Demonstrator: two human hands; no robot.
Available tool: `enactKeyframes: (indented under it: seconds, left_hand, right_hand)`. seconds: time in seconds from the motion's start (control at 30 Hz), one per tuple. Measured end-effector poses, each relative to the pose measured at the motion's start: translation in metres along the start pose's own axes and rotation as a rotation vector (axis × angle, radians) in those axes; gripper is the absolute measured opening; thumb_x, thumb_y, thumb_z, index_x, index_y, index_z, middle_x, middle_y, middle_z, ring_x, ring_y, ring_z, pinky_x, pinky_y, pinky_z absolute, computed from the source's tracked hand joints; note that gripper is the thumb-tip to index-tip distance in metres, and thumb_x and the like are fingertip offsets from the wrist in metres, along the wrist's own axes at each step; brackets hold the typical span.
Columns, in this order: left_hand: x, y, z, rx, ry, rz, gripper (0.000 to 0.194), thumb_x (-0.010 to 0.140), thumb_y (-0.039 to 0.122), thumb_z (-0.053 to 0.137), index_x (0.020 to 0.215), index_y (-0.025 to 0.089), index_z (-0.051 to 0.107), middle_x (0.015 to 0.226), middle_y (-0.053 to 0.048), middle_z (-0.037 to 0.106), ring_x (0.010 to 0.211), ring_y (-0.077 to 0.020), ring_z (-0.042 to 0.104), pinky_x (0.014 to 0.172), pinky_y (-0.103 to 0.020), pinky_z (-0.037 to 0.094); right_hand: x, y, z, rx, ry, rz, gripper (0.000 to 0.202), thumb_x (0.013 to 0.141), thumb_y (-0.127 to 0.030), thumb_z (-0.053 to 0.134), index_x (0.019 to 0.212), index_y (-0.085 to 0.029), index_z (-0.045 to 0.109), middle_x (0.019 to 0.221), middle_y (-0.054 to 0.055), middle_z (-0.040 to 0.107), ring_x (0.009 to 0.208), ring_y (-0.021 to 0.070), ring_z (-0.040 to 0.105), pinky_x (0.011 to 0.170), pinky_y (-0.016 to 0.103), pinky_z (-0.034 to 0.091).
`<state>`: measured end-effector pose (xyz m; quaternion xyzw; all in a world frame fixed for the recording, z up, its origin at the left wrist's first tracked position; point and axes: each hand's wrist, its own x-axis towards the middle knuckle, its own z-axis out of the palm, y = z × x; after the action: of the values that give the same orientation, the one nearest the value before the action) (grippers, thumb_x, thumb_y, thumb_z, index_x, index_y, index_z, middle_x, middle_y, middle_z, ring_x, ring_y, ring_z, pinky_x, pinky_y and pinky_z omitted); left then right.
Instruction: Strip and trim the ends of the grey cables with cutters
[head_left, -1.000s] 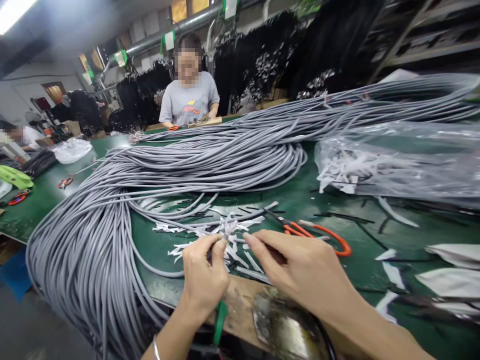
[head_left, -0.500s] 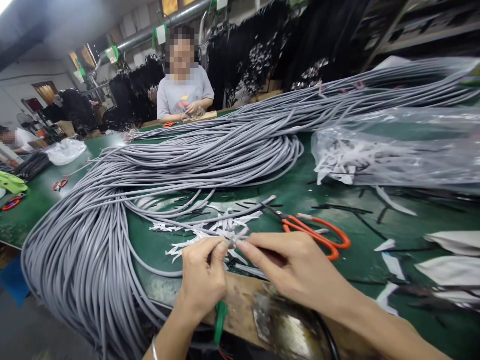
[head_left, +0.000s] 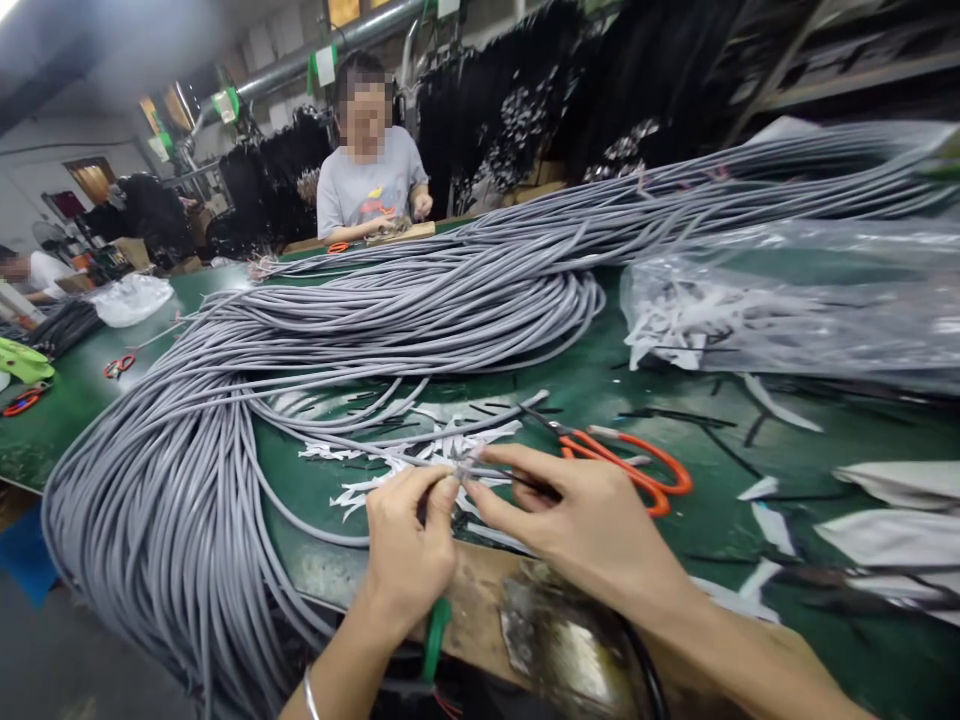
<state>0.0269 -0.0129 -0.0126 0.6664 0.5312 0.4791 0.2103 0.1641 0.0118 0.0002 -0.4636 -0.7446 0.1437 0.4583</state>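
Observation:
Near the table's front edge, my left hand [head_left: 412, 545] is closed, its thumb and forefinger pinching a grey cable [head_left: 337, 538] close to its end. That cable runs in from the large bundle of grey cables [head_left: 187, 500] on the left. My right hand [head_left: 577, 520] meets it from the right, with thumb and forefinger at the frayed cable end. Something thin and dark shows between the right fingers, too small to name. White paper-like strips [head_left: 360, 495] lie just behind my hands. Orange-handled scissors [head_left: 652, 465] rest beyond my right hand.
A clear plastic bag [head_left: 825, 310] with white scraps lies at the right. A wooden board with a worn metal piece [head_left: 562, 630] sits below my hands. White and black scraps litter the green table [head_left: 577, 400]. A co-worker [head_left: 371, 180] sits across it.
My right forefinger and thumb have spread slightly at the cable end, and a thin dark thing now shows between the fingers. My left hand keeps its pinch. Across the table, the co-worker's hands have moved apart.

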Motion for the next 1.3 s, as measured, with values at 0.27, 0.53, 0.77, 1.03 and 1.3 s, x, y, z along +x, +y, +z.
enactKeyframes:
  seconds: [0.27,0.53,0.77,1.03,1.3]
  left_hand:
    - [0.001,0.0,0.0,-0.013,0.003,0.049,0.021,0.084,0.013,0.047,0.083,0.015,0.067,0.076,-0.007,0.067,0.067,-0.0168,0.06,0.06,-0.025,0.046]
    - [0.002,-0.002,-0.002,-0.375,-0.186,-0.21,0.035,0.085,0.041,0.049,0.077,0.013,0.067,0.057,-0.001,0.052,0.048,-0.0101,0.042,0.045,-0.022,0.034]
    - [0.009,0.004,-0.009,-0.705,-0.321,-0.399,0.055,0.064,0.061,0.065,0.067,0.007,0.066,0.051,0.003,0.043,0.041,-0.0034,0.029,0.039,-0.018,0.023]
    - [0.008,0.01,-0.006,-0.651,-0.356,-0.369,0.053,0.058,0.063,0.069,0.063,0.01,0.068,0.052,0.001,0.046,0.048,-0.0078,0.037,0.046,-0.02,0.031]
    - [0.013,0.004,-0.003,-0.759,-0.429,-0.421,0.057,0.065,0.065,0.062,0.041,0.014,0.049,0.039,0.004,0.039,0.035,-0.0051,0.031,0.038,-0.021,0.02]
  right_hand:
    - [0.0,-0.005,0.001,0.05,0.012,0.029,0.023,0.072,-0.027,0.052,0.072,-0.012,0.07,0.036,-0.007,0.036,0.032,0.0088,0.034,0.034,0.022,0.03]
    - [0.005,-0.003,0.0,0.265,-0.073,0.213,0.02,0.069,-0.029,0.051,0.057,-0.017,0.061,0.041,-0.002,0.046,0.036,0.0103,0.038,0.035,0.023,0.031]
    - [0.013,-0.001,-0.001,0.472,-0.272,0.344,0.022,0.068,-0.032,0.051,0.051,-0.018,0.053,0.046,0.0,0.052,0.044,0.0129,0.047,0.043,0.024,0.039]
    - [0.012,-0.003,-0.003,0.518,-0.147,0.361,0.017,0.066,-0.032,0.058,0.06,-0.016,0.062,0.042,-0.004,0.044,0.039,0.0092,0.038,0.036,0.021,0.032]
    - [0.007,-0.013,-0.01,0.511,-0.006,0.111,0.011,0.069,-0.02,0.061,0.063,-0.018,0.07,0.054,0.002,0.065,0.045,0.0121,0.056,0.039,0.019,0.044]
